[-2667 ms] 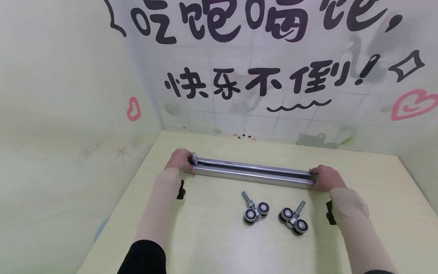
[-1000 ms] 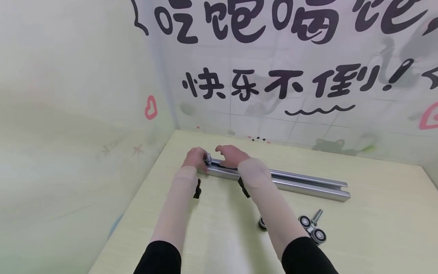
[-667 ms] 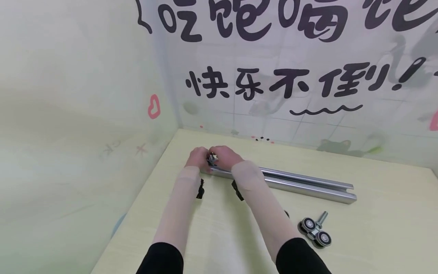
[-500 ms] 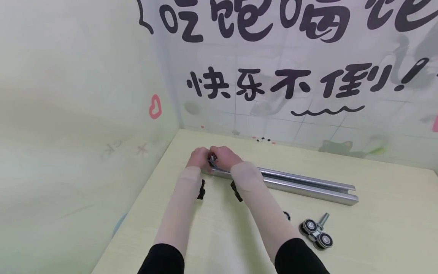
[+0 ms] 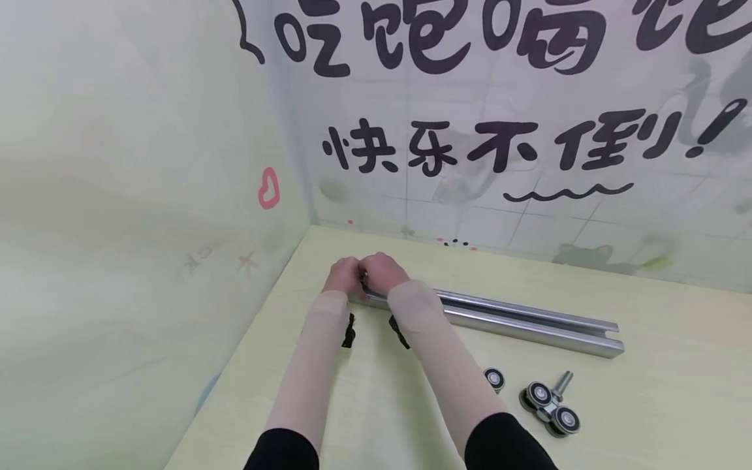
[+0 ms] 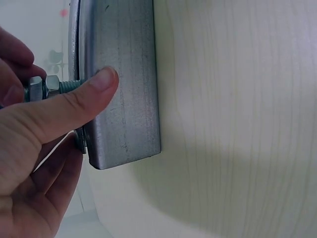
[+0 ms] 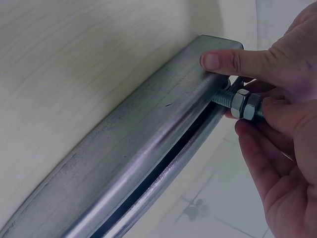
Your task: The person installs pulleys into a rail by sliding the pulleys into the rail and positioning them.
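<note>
A silver C-shaped metal rail (image 5: 529, 320) lies on the table with its slot facing up. My left hand (image 5: 341, 277) grips the rail's left end, thumb along the near side and fingers on the far side. From the slot at that end stands a threaded bolt (image 7: 225, 98) carrying hex nuts (image 7: 238, 103); its lower part is hidden inside the rail. My right hand (image 5: 383, 274) pinches the bolt's upper end between thumb and fingers, close beside the left hand. In the left wrist view, the left thumb (image 6: 94, 91) presses on the rail wall.
Nearer to me lies a roller trolley (image 5: 550, 408) with black-and-silver wheels and a bolt. Another trolley (image 5: 495, 378) is mostly hidden by the right forearm. The pale wooden table (image 5: 664, 385) meets a left wall (image 5: 147, 261) and a printed back wall (image 5: 458, 215).
My right hand has left the rail's right end, moved left to the bolt and taken hold of it. The left hand stays at the left end. The head view has turned slightly left.
</note>
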The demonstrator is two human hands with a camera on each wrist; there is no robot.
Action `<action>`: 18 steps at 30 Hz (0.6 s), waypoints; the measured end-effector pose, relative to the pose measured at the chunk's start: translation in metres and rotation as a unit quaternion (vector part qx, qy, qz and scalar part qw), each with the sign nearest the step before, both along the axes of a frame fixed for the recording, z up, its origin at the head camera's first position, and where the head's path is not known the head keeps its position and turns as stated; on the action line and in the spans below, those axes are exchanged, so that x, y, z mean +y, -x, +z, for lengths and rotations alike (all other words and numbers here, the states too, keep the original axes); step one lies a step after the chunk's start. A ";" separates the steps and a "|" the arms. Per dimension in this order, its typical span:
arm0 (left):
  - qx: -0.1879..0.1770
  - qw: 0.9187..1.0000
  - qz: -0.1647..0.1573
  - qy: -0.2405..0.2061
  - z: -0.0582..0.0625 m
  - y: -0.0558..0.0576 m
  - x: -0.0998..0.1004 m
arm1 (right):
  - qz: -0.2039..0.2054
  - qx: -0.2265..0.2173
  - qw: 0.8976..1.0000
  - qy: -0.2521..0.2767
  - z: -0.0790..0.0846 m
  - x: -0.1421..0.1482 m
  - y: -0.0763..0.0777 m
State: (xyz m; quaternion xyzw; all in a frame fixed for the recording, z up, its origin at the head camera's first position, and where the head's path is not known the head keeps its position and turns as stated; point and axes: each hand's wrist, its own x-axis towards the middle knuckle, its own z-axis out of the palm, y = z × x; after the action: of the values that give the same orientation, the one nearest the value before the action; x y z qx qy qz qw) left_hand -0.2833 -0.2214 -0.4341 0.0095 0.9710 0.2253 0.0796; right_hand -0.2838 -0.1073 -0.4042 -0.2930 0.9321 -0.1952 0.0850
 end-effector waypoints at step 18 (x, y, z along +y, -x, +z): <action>0.008 1.000 -0.015 -0.013 0.000 0.000 0.000 | 0.002 0.015 1.000 -0.024 0.000 0.000 0.000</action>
State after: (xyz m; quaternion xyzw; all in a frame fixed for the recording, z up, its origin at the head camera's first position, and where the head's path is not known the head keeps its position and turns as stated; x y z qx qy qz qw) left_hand -0.2831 -0.2215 -0.4345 0.0269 0.9685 0.2362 0.0746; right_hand -0.2834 -0.1075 -0.4043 -0.2953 0.9372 -0.1684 0.0787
